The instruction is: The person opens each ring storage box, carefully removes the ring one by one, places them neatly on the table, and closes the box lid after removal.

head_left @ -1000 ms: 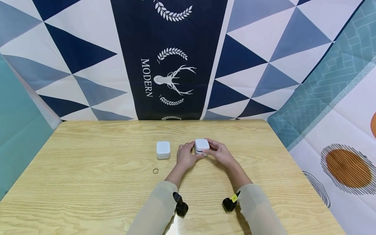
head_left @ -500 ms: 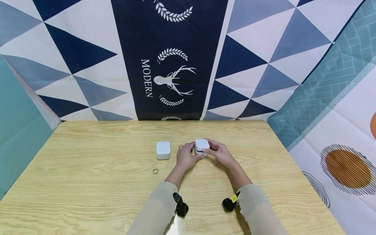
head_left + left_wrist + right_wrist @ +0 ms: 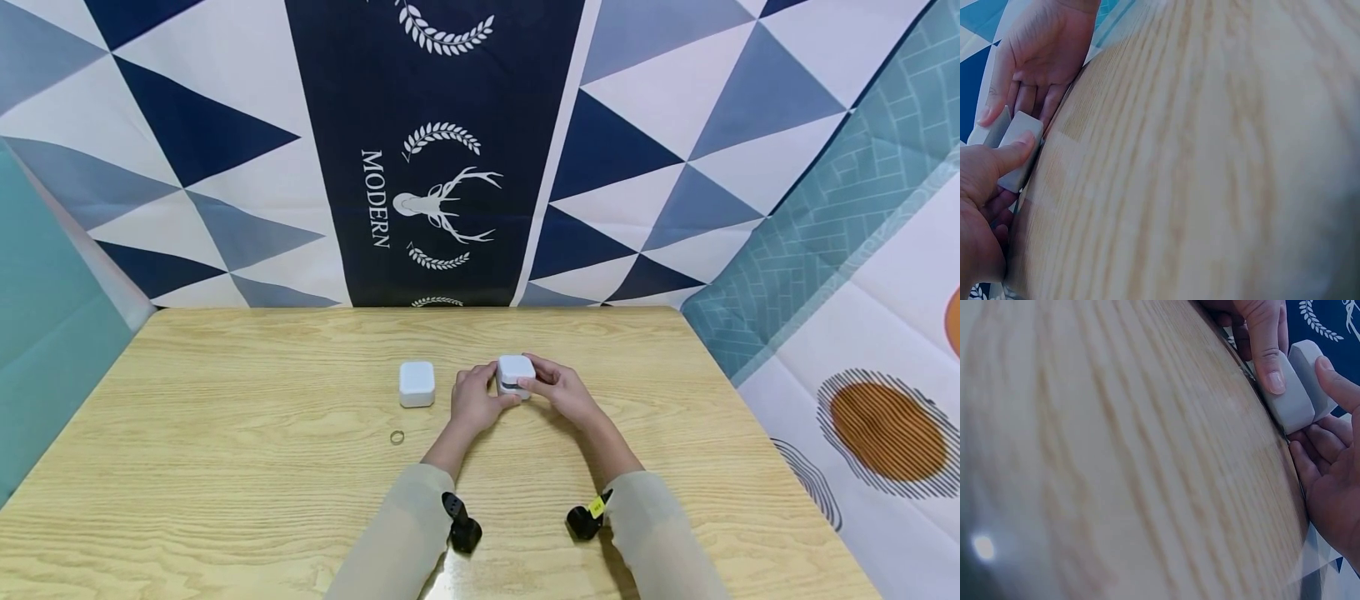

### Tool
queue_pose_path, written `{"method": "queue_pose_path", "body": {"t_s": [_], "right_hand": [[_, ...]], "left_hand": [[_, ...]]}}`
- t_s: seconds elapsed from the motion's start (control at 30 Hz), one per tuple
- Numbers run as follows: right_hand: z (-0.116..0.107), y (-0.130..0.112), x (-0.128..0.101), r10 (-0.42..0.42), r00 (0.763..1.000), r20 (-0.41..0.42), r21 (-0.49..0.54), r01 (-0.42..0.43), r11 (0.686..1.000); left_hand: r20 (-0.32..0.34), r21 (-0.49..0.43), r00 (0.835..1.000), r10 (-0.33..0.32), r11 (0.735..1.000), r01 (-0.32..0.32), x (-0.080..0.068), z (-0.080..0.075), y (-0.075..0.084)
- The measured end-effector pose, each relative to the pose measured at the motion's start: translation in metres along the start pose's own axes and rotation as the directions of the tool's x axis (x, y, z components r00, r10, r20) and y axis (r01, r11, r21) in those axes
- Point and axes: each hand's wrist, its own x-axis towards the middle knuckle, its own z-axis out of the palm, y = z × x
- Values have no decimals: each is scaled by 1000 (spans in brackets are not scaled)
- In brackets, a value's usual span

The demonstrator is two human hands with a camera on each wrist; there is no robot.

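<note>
White box [image 3: 516, 372]: on the wooden table [image 3: 225, 500], mid-table, gripped between both hands, lid slightly parted from base along a dark seam
Left hand [image 3: 475, 402]: thumb pressed on the box's near side, fingers curled round its left side
Right hand [image 3: 564, 392]: thumb on the lid's near edge, fingers curled behind the box
Ring [image 3: 397, 437]: flat on the table, left of the hands, apart from them
Second white box [image 3: 417, 383]: closed, left of the held one, untouched
Backdrop [image 3: 435, 192]: patterned cloth with deer print, behind the table's far edge
</note>
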Motion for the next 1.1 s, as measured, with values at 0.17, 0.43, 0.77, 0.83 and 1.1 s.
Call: {"method": "queue_pose_path", "body": {"t_s": [0.17,0.43,0.77,0.83,1.1], "right_hand": [[-1,0,0,12,1000,-2,-12,-12,1000],[0,-17,-8,44,999,-3,-1,-44,999],[1,-23,-11,56,998,-13,8,-56,998],[1,-19,-9,53,999,-10,11,-53,999],[0,-1,-1,45,999,-28,13,-44,999]], "left_hand": [[2,-6,1000,0,1000,0,0,1,0],[7,-7,1000,4,1000,-4,-1,1,1],[3,-8,1000,9,1000,-8,0,1,-1],[-1,-7,1000,9,1000,-9,0,2,-1],[0,-4,1000,3,1000,-3,0,3,-1]]}}
